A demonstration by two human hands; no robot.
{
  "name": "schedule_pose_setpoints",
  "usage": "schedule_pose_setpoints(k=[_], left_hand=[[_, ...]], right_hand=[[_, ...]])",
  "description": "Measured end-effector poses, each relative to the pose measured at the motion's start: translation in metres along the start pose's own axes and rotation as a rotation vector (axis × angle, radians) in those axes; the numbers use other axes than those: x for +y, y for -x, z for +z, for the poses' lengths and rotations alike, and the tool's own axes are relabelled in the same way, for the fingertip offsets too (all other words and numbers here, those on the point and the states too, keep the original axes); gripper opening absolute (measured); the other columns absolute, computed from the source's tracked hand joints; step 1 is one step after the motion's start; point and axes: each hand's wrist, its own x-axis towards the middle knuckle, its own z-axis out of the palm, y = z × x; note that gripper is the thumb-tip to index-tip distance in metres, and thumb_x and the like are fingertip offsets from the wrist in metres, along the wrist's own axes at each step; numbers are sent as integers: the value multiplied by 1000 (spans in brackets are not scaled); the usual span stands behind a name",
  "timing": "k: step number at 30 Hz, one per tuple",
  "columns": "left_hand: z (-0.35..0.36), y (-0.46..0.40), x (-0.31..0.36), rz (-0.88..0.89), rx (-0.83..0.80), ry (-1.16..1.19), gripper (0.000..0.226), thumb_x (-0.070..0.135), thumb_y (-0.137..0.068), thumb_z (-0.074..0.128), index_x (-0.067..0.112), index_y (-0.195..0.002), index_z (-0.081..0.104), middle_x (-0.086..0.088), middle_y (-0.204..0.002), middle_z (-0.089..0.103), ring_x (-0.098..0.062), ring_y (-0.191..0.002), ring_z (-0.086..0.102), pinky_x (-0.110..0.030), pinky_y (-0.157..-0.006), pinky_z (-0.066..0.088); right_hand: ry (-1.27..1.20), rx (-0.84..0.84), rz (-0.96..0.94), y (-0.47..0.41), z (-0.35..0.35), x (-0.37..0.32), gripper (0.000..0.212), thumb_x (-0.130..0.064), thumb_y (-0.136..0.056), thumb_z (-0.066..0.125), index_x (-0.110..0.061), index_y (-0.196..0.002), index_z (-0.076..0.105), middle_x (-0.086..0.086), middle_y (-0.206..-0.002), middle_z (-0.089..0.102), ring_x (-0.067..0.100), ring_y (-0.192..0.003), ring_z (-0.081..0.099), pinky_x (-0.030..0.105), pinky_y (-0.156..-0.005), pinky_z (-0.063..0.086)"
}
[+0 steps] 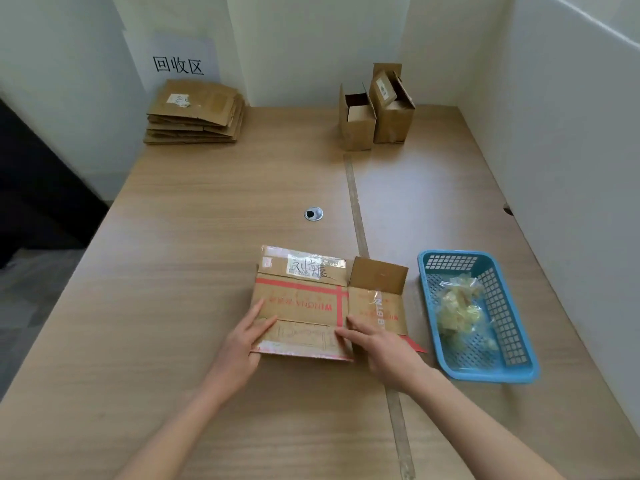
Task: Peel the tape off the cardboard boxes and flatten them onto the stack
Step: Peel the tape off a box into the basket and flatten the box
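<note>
My left hand (242, 344) lies with straight fingers on the near left part of the flattened box (311, 306), and my right hand (377, 348) presses its near right part the same way; neither grips anything. The box lies flat near the middle of the surface (173, 271), one flap (379, 275) standing up at its right. Just right of it sits a blue basket (519, 368) with crumpled tape (457, 306) inside. At the far left corner lies the stack of flattened boxes (195, 114), and near the far right edge stand two open boxes (375, 123).
</note>
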Motion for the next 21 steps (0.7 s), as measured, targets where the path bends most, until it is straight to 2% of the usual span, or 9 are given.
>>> schedule_pose_setpoints(k=[2,4,7,10,13,15,17,19,21], left_hand=[[10,14,-17,-29,-177,-79,73,3,-88,71,15,-154,41,25,-162,3,-6,-149,29,-7,-114,21],[20,28,-32,-82,-322,-149,94,46,-82,79,27,-159,27,33,-162,-10,0,-147,28,-21,-115,35],[26,28,-35,-113,-281,-318,101,92,-73,50,42,-157,24,34,-164,-2,2,-138,37,-35,-109,44],[31,1,-25,-44,-96,-536,84,82,-90,24,34,-158,26,14,-157,40,-11,-133,48,-36,-108,39],[45,-28,-13,-29,24,-639,76,71,-95,24,24,-152,42,6,-139,54,-16,-121,51,-35,-99,40],[59,-46,-10,-76,32,-615,76,72,-94,26,19,-145,48,-2,-150,46,-20,-138,41,-38,-111,35],[72,-63,-11,-121,-3,-540,87,76,-93,31,13,-154,30,-6,-169,11,-22,-157,8,-44,-126,14],[82,-75,-15,-138,-12,-510,97,80,-90,31,9,-156,23,-5,-169,-8,-21,-156,-9,-48,-127,2],[89,-80,-21,-100,49,-493,88,79,-89,35,12,-145,37,-6,-170,-3,-23,-157,-6,-53,-127,3]], right_hand=[[36,-35,23,-6,17,-1,72,-5,-90,46,-43,-151,39,-11,-166,23,23,-142,42,41,-96,53],[75,-69,1,-10,28,6,63,-27,-90,47,-42,-151,40,-13,-165,25,18,-146,35,40,-103,48],[42,-15,26,-20,30,19,63,-60,-93,33,-41,-153,31,-13,-158,39,14,-143,39,40,-115,34],[94,96,65,-39,30,29,69,-71,-96,31,-40,-157,20,-10,-138,52,18,-130,48,39,-109,38],[212,139,108,-53,34,39,75,-83,-87,34,-47,-152,21,0,-141,37,27,-137,35,43,-112,33],[216,183,125,-62,37,50,77,-92,-79,32,-55,-146,25,5,-163,9,34,-154,2,53,-124,8],[238,202,102,-70,40,60,79,-98,-75,27,-56,-142,27,8,-168,-14,32,-153,-23,58,-122,-8],[267,201,90,-76,44,65,82,-100,-73,22,-56,-142,26,10,-169,-13,34,-153,-20,63,-120,-7],[280,232,91,-82,50,67,84,-99,-74,25,-55,-145,26,12,-169,-5,37,-155,-12,68,-118,1]])
